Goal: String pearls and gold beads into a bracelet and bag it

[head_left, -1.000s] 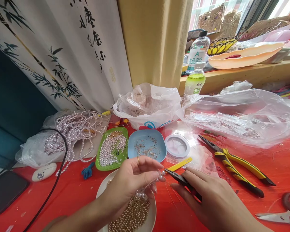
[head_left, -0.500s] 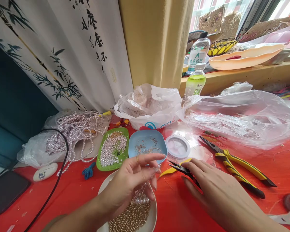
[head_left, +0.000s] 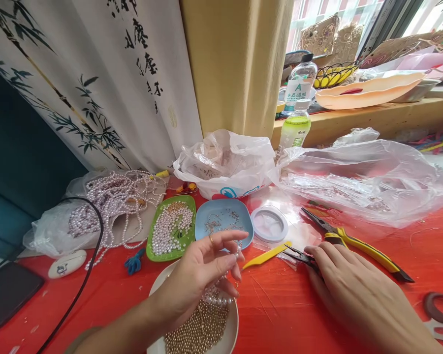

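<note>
Pearl strand (head_left: 221,295), a short run of white pearls on wire, hangs from the left hand (head_left: 203,275) just above the white bowl (head_left: 233,324) of gold beads (head_left: 201,329) at the bottom centre.

Starting at the far left: a dark phone (head_left: 7,295) lies at 9 o'clock from that bowl, a black cable (head_left: 84,275) curving past it, and a white painted pebble (head_left: 66,263) sits near the cable. At 11 o'clock from the bowl a heap of pearl strings (head_left: 114,201) rests on a clear bag. A green tray (head_left: 172,228) of loose pearls lies at 12 o'clock of the left hand, with a blue dish (head_left: 223,219) of metal pins touching its right edge.

The left hand is pinching the strand between thumb and fingers, index finger stretched out, a ring on one finger. A yellow plastic stick (head_left: 268,255) lies on the red tablecloth (head_left: 273,305) at 3 o'clock of that hand. A round white lid (head_left: 269,223) sits at 3 o'clock of the blue dish.

The right hand (head_left: 350,290) lies palm down, fingers pressed together over small black pliers (head_left: 300,255), whose tips point toward 9 o'clock. Yellow-handled pliers (head_left: 354,241) lie at 12 o'clock of that hand, near a large clear plastic bag (head_left: 362,177). Scissors (head_left: 441,314) show at the right edge.
</note>
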Demonstrator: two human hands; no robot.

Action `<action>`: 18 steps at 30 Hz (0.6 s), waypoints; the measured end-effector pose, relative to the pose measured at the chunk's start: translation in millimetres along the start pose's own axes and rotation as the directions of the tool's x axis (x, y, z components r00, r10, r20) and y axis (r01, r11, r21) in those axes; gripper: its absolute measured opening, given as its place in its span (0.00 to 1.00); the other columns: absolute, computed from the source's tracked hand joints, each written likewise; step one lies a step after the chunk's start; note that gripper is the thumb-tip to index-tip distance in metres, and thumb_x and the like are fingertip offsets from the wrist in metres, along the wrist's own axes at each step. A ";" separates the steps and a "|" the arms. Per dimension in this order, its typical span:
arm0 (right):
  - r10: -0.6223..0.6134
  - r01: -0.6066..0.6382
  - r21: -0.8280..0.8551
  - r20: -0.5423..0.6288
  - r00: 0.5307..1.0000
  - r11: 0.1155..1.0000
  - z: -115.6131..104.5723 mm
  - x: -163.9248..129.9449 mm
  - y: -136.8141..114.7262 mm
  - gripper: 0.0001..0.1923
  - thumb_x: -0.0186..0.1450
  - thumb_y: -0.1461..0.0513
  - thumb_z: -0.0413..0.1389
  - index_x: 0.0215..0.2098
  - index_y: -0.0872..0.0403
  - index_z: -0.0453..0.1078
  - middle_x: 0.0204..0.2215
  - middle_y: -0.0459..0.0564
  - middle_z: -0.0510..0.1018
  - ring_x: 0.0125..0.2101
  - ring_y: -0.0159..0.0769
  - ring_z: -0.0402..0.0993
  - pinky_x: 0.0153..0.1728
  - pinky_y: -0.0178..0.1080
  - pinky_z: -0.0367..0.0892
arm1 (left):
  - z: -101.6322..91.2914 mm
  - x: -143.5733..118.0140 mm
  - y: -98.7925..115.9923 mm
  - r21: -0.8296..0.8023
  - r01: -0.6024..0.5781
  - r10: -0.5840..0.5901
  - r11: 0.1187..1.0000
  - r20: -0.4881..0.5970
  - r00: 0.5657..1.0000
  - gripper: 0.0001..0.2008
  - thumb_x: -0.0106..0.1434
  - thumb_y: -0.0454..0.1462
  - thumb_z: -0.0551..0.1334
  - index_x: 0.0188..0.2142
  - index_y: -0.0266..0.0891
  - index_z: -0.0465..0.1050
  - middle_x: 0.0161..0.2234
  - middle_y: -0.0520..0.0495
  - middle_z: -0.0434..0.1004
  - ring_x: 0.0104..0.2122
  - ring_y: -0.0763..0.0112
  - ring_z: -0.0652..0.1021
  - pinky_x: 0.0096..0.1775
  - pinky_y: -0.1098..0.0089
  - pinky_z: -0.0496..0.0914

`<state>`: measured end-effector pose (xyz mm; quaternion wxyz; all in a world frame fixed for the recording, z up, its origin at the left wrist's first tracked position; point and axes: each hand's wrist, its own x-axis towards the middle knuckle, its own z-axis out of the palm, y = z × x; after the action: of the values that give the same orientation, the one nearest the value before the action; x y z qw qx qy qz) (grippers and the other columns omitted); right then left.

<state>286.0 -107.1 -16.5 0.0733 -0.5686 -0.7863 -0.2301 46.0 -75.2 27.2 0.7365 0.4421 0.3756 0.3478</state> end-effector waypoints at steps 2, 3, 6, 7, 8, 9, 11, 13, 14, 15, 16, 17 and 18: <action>0.002 -0.002 -0.008 -0.017 1.000 1.000 1.1 -0.8 0.2 0.10 0.58 0.68 0.45 0.27 0.57 0.68 0.24 0.55 0.72 0.27 0.45 0.70 0.30 0.45 0.65 | -0.3 0.6 -0.9 -0.004 -0.016 0.016 1.000 0.000 1.000 0.16 0.56 0.34 0.61 0.46 0.42 0.68 0.32 0.49 0.64 0.27 0.77 0.68 0.24 0.77 0.70; -0.001 0.001 -0.011 -0.023 1.000 1.000 1.7 -0.9 0.3 0.10 0.58 0.67 0.45 0.28 0.57 0.68 0.24 0.55 0.72 0.27 0.45 0.70 0.30 0.45 0.65 | -0.4 1.0 -1.2 -0.001 -0.018 0.018 1.000 0.000 1.000 0.16 0.56 0.34 0.61 0.46 0.43 0.68 0.32 0.49 0.63 0.26 0.77 0.68 0.24 0.77 0.70; -0.014 0.013 -0.021 -0.041 0.999 1.000 3.5 -0.7 0.8 0.11 0.59 0.67 0.44 0.29 0.59 0.68 0.24 0.55 0.72 0.28 0.45 0.70 0.30 0.45 0.65 | -0.3 1.9 -1.0 0.012 -0.008 0.008 1.000 0.005 1.000 0.16 0.56 0.34 0.61 0.46 0.42 0.68 0.32 0.50 0.63 0.26 0.78 0.68 0.24 0.77 0.70; -0.017 0.016 -0.024 -0.045 0.999 1.000 3.9 -0.6 1.0 0.11 0.59 0.66 0.45 0.30 0.59 0.69 0.25 0.56 0.72 0.28 0.45 0.70 0.30 0.45 0.65 | -0.2 1.9 -0.7 0.013 -0.003 0.003 1.000 0.007 1.000 0.16 0.56 0.34 0.61 0.46 0.42 0.68 0.32 0.50 0.63 0.25 0.79 0.68 0.24 0.77 0.70; -0.019 0.018 -0.025 -0.047 0.999 1.000 4.1 -0.3 1.1 0.11 0.59 0.66 0.45 0.31 0.59 0.69 0.26 0.56 0.73 0.28 0.45 0.70 0.30 0.45 0.65 | -0.1 1.8 -0.3 0.010 0.001 -0.001 1.000 0.007 1.000 0.16 0.56 0.34 0.61 0.46 0.43 0.68 0.32 0.50 0.63 0.25 0.79 0.68 0.24 0.77 0.70; -0.019 0.018 -0.023 -0.048 0.999 1.000 4.1 -0.1 1.2 0.12 0.59 0.65 0.45 0.31 0.60 0.69 0.26 0.56 0.73 0.28 0.45 0.70 0.30 0.45 0.66 | 0.0 1.6 0.1 0.002 0.005 -0.005 1.000 0.010 1.000 0.17 0.56 0.34 0.61 0.46 0.43 0.68 0.32 0.50 0.63 0.25 0.79 0.68 0.23 0.77 0.70; -0.022 0.022 0.000 -0.044 0.999 1.000 2.9 0.3 1.7 0.13 0.61 0.63 0.44 0.32 0.60 0.69 0.27 0.57 0.74 0.29 0.45 0.71 0.30 0.45 0.66 | 0.1 1.1 0.7 -0.024 0.017 -0.017 1.000 0.025 1.000 0.18 0.56 0.34 0.61 0.47 0.45 0.68 0.32 0.51 0.63 0.25 0.79 0.69 0.23 0.77 0.70; -0.033 0.034 0.038 -0.038 0.999 0.999 0.5 -0.3 3.6 0.15 0.62 0.60 0.43 0.33 0.59 0.69 0.30 0.58 0.74 0.32 0.45 0.72 0.31 0.45 0.66 | 0.1 0.9 1.0 -0.031 0.029 -0.028 0.999 0.039 0.999 0.16 0.55 0.35 0.62 0.45 0.44 0.70 0.31 0.51 0.63 0.25 0.79 0.69 0.23 0.78 0.70; -0.033 0.035 0.057 -0.037 0.999 0.998 -1.0 -1.6 5.7 0.16 0.63 0.58 0.42 0.33 0.59 0.69 0.31 0.58 0.75 0.33 0.46 0.72 0.32 0.45 0.67 | 0.1 0.8 1.0 -0.021 0.036 -0.035 0.999 0.040 0.999 0.15 0.55 0.35 0.62 0.44 0.43 0.71 0.30 0.51 0.64 0.25 0.79 0.69 0.23 0.78 0.70; -0.023 0.025 0.073 -0.035 0.999 0.997 -2.4 -3.8 8.9 0.17 0.63 0.57 0.42 0.34 0.58 0.68 0.32 0.58 0.75 0.34 0.46 0.72 0.33 0.46 0.67 | 0.0 0.8 0.9 -0.005 0.043 -0.043 0.999 0.034 0.998 0.14 0.55 0.35 0.62 0.43 0.42 0.72 0.29 0.51 0.64 0.25 0.79 0.69 0.24 0.78 0.69; 0.002 0.001 0.085 -0.034 0.999 0.996 -3.6 -7.2 13.5 0.18 0.64 0.56 0.41 0.35 0.58 0.68 0.34 0.58 0.75 0.35 0.47 0.72 0.34 0.47 0.67 | -0.1 0.9 0.8 0.017 0.053 -0.053 0.998 0.024 0.998 0.14 0.55 0.36 0.62 0.42 0.41 0.72 0.28 0.51 0.65 0.24 0.79 0.69 0.24 0.79 0.69; 0.042 -0.039 0.097 -0.029 0.999 0.995 -4.4 -11.8 19.3 0.19 0.64 0.55 0.40 0.37 0.58 0.67 0.36 0.59 0.75 0.35 0.47 0.72 0.34 0.47 0.67 | -0.2 1.0 0.6 0.038 0.064 -0.064 0.997 0.013 0.998 0.14 0.55 0.36 0.62 0.42 0.40 0.72 0.27 0.51 0.66 0.23 0.80 0.69 0.24 0.79 0.68; 0.092 -0.090 0.107 -0.014 0.996 0.990 -4.6 -17.7 26.2 0.20 0.65 0.54 0.39 0.39 0.58 0.66 0.38 0.59 0.74 0.36 0.48 0.72 0.34 0.47 0.67 | -0.4 1.1 0.3 0.055 0.078 -0.078 0.995 0.004 0.997 0.14 0.54 0.36 0.63 0.43 0.40 0.72 0.27 0.51 0.66 0.23 0.81 0.68 0.25 0.79 0.68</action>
<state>315.7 -117.8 -11.8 0.1212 -0.5969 -0.7702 -0.1895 46.1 -74.0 27.1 0.7384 0.4483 0.3996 0.3069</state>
